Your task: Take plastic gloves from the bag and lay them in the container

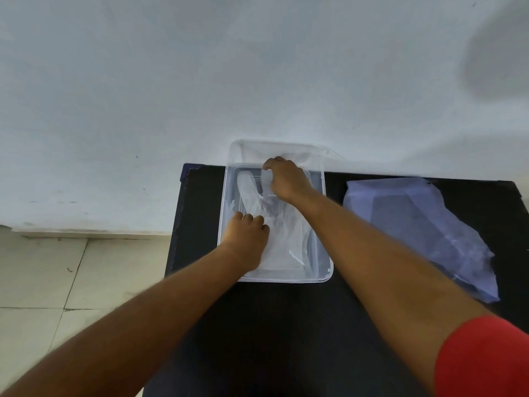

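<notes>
A clear plastic container (328,265) stands on the black table (286,325), against the wall. Inside it lies a see-through plastic glove (249,190), spread flat with its fingers pointing away from me. My left hand (246,239) is inside the container at the near left, fingers curled down onto the glove's cuff part. My right hand (286,179) is at the far end, pinching the glove near its fingers. A crumpled translucent bag (423,230) lies on the table to the right of the container.
A pale wall (257,67) rises right behind the table. Tiled floor (57,282) shows to the left of the table's edge. My right arm wears a red sleeve (483,359).
</notes>
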